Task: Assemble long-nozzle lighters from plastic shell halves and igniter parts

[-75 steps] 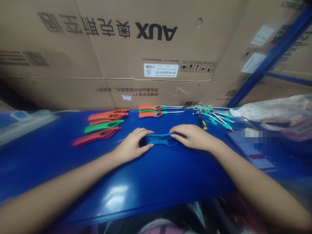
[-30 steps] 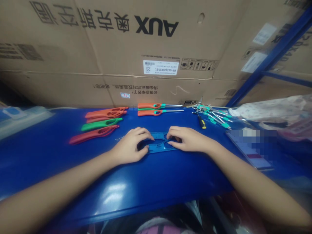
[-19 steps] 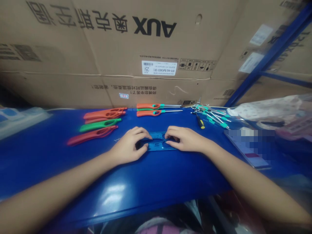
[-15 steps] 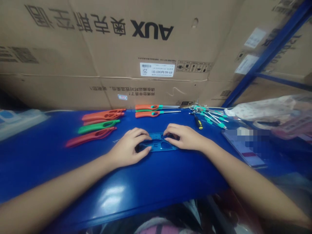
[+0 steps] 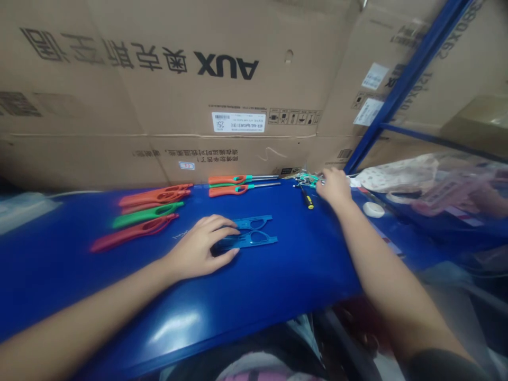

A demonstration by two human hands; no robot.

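Two blue lighter casing halves (image 5: 260, 239) lie side by side on the blue table, their open insides facing up. My left hand (image 5: 204, 246) is curled over their left ends, with the thumb at the near half and the fingers on the far one. At the back right, my right hand (image 5: 336, 188) is at a pile of teal-and-metal lighter inner parts (image 5: 307, 179). Its fingers are bent in among them, and what they grip is hidden. A screwdriver (image 5: 307, 200) with a black and yellow handle lies just left of that hand.
Assembled orange lighters (image 5: 228, 190) with metal tubes lie at the back. Red, orange and green casings (image 5: 148, 207) are at the left. A white roll (image 5: 373, 210) and a phone, partly behind my right forearm, are at the right. Large cardboard (image 5: 159, 106) stands behind the table.
My right hand has left the blue casing halves and moved right and away to the pile of lighter parts. My left hand stays on the halves. The view has turned slightly right.
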